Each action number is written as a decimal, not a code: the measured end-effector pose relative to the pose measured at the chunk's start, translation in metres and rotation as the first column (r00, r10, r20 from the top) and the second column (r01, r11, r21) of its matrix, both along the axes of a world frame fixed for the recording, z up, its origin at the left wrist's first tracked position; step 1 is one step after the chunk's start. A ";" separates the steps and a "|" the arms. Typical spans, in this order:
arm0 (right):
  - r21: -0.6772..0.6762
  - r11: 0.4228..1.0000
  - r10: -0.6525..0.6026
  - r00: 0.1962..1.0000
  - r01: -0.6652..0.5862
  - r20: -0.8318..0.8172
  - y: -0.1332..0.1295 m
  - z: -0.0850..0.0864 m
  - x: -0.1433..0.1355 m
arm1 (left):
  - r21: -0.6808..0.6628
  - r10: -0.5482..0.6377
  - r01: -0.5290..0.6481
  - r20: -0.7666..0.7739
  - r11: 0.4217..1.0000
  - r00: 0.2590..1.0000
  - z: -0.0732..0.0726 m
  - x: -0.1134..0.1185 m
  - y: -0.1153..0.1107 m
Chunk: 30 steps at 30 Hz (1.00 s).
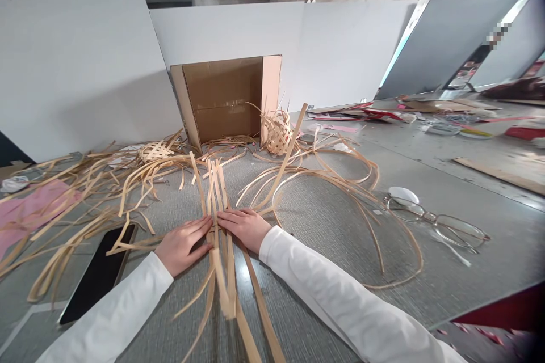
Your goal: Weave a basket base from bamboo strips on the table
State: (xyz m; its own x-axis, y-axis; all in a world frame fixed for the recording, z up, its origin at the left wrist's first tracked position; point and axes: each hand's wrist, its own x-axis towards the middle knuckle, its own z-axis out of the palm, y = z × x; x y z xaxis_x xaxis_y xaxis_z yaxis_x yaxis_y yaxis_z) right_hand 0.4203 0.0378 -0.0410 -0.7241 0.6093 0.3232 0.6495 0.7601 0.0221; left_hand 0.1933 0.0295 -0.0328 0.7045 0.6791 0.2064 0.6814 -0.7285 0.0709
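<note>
Both my hands rest at a bundle of pale, flat weaving strips (219, 187) laid lengthwise on the grey table in front of me. From the left, my left hand (185, 244) touches the strips with its fingers stretched out and its thumb apart from them. My right hand (244, 227) lies flat across the strips from the other side, fingers straight and side by side, thumb hidden. Near the fingertips the strips cross, but the crossing is mostly covered. Several loose ends run toward me, and one long strip (292, 150) slants up beyond my right hand.
Loose strips (140, 181) and a black phone (100, 272) lie at left. Eyeglasses (438, 221) lie at right. A woven ball-like piece (279, 131) stands by an open cardboard box (225, 96). White panels (238, 34) close off the back.
</note>
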 end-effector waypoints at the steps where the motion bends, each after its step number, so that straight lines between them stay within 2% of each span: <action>1: 0.008 1.000 -0.006 1.000 0.006 0.013 -0.001 0.001 -0.001 | -0.006 0.013 -0.013 0.006 1.000 1.000 -0.001 0.000 0.000; 6: 0.074 0.997 -0.031 0.997 0.025 0.077 -0.005 0.007 -0.004 | -0.090 0.129 -0.122 0.070 0.988 0.989 -0.002 0.006 -0.003; 12: 0.143 0.989 -0.066 0.992 0.050 0.110 -0.008 0.010 -0.007 | -0.077 0.195 -0.188 0.105 0.979 0.975 0.004 0.016 -0.012; 19: 0.140 0.987 -0.101 0.987 0.083 0.128 -0.010 0.010 -0.010 | -0.011 0.147 -0.148 0.160 0.989 0.976 -0.002 0.018 -0.013; 26: 0.128 0.987 -0.111 0.985 0.094 0.130 -0.011 0.012 -0.010 | 0.073 0.132 -0.136 0.055 0.988 0.990 0.001 0.022 -0.016; 30: 0.119 0.988 -0.116 0.983 0.099 0.143 -0.012 0.013 -0.011 | 0.080 0.139 -0.144 0.058 0.986 0.989 0.001 0.024 -0.018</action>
